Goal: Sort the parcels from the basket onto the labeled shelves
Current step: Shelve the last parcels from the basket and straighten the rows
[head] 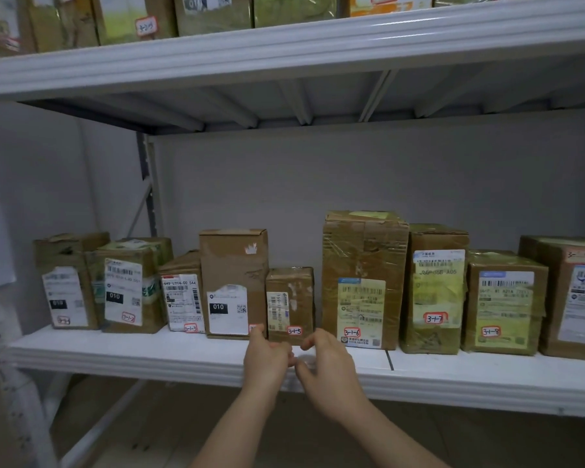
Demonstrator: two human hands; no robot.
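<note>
A white lower shelf (142,352) carries a row of several brown cardboard parcels with red-framed handwritten tags. A small parcel tagged 3-1-5 (290,295) stands upright between a taller box with a 010 label (233,271) and a large taped box tagged 3-1-6 (363,261). My left hand (265,358) hovers just in front of the small parcel, one fingertip up at its lower left corner. My right hand (330,363) is beside it over the shelf's front edge, fingers loosely curled. Neither hand holds anything. No basket is in view.
More parcels stand to the left, tagged 3-1-2 (132,285) and 3-1-3 (183,298), and to the right, tagged 3-1-7 (436,282) and 3-1-8 (504,298). An upper shelf (284,49) holds further boxes. A grey wall backs the shelf; floor lies below.
</note>
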